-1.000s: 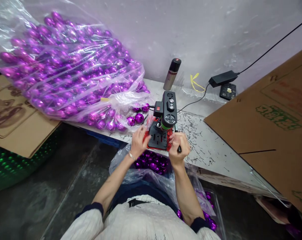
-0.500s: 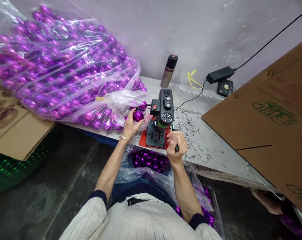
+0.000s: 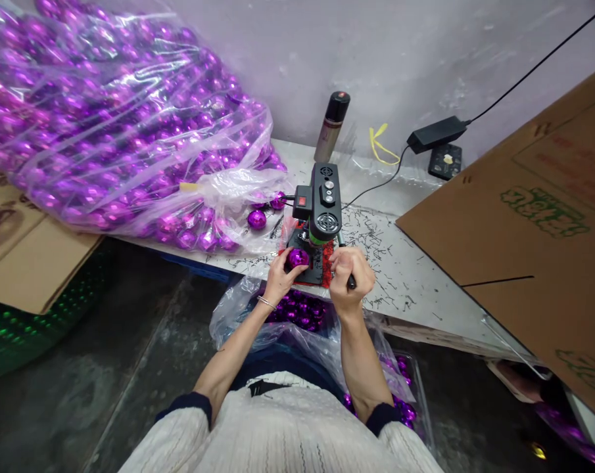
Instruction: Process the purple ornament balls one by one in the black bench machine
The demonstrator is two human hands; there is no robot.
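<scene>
Your left hand (image 3: 279, 277) is gripping one shiny purple ball (image 3: 298, 258), with the fingers and the thumb around its sides. The ball is over the left part of the black base plate (image 3: 315, 264); whether it touches the plate, I cannot tell. Your right hand (image 3: 351, 277) is closed around the lever handle (image 3: 351, 283), whose black tip shows below your fingers. Ahead of both hands, and between them, stands the black press (image 3: 325, 202), which has a red switch (image 3: 302, 200) on its left side. Under the plate lies a red mat (image 3: 329, 253). Beyond your left hand, a little to its left, a loose ball (image 3: 256, 219) rests near the large plastic bag (image 3: 129, 118) full of purple balls. To the right of your right hand, many small dark bits (image 3: 373, 240) are scattered on the worktop (image 3: 420, 289). Just below your left hand, more balls (image 3: 302, 310) sit in an open plastic bag (image 3: 228, 309).
</scene>
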